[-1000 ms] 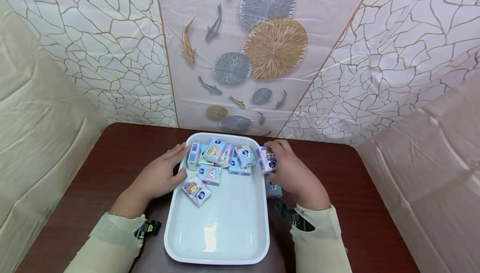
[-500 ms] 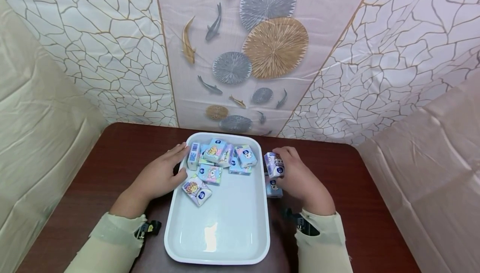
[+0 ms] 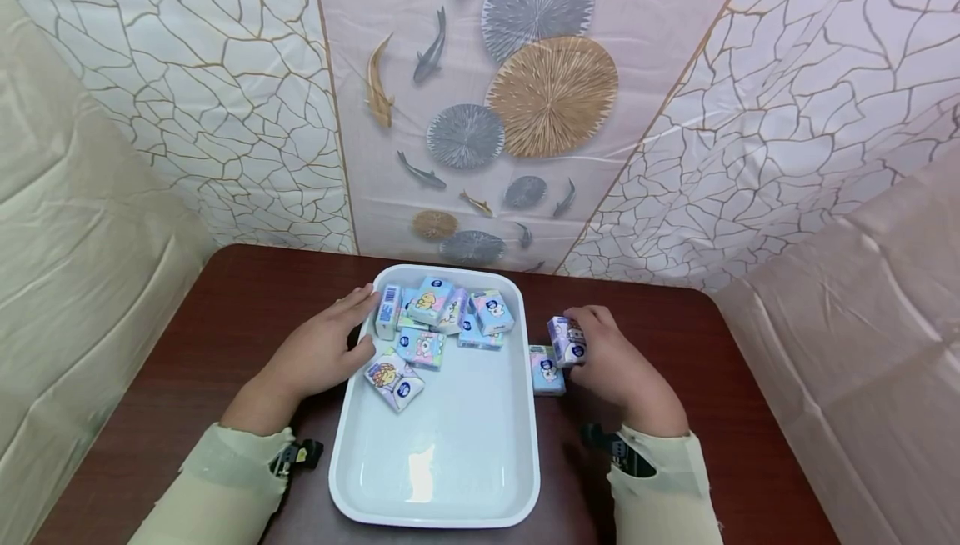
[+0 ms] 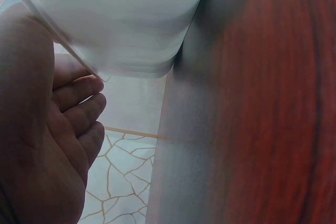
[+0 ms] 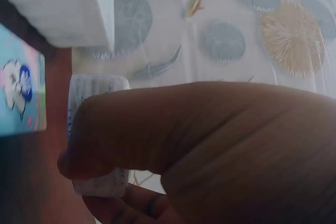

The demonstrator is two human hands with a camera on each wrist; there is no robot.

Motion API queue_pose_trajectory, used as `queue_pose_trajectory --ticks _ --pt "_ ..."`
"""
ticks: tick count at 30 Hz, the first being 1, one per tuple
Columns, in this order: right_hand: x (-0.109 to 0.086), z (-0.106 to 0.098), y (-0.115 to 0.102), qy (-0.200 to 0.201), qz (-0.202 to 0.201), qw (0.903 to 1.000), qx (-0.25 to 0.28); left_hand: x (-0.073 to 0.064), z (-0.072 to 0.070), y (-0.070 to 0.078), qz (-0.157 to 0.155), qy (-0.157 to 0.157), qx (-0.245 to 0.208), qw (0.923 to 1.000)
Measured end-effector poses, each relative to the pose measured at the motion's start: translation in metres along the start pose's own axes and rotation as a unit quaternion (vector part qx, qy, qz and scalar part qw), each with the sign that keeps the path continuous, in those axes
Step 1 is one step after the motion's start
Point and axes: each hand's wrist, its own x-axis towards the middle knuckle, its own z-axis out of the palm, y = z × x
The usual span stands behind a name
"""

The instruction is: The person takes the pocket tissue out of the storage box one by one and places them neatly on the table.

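In the head view, my right hand (image 3: 618,366) pinches a purple-and-white pocket tissue pack (image 3: 567,341) just right of the white tray (image 3: 480,487). The right wrist view shows my thumb across the near side of that pack (image 5: 100,186), with fingers behind. A blue pocket tissue pack (image 3: 547,371) lies on the table between the tray's right wall and the held pack. At the tray's left rim rests my left hand (image 3: 311,357), its thumb and index finger at the edge. In the left wrist view, its other fingers (image 4: 81,106) are loosely bent beneath the rim.
Several blue and purple tissue packs (image 3: 420,347) lie in the far half of the tray, some on top of others. The dark red-brown table (image 3: 187,362) ends at a patterned backdrop (image 3: 262,112), with beige cloth (image 3: 862,303) on both sides.
My right hand has moved right and toward me with the purple pack, away from the tray's right rim, uncovering more of the blue pack. My left hand and the tray have stayed put.
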Motion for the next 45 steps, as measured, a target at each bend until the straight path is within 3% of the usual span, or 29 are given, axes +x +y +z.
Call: queue_pose_trajectory --ticks 19,34,45 --pt "-0.003 0.012 0.029 -0.027 0.03 0.9992 -0.006 0.001 0.0 0.0 -0.005 -0.001 -0.002 1.0" --pt "-0.002 0.024 0.031 -0.052 0.063 0.9966 -0.017 0.001 -0.001 0.0 -0.006 -0.004 -0.004 1.0" --pt "-0.003 0.027 0.031 -0.049 0.057 0.9969 -0.022 0.001 0.001 -0.001 -0.009 -0.003 -0.004 0.9999"
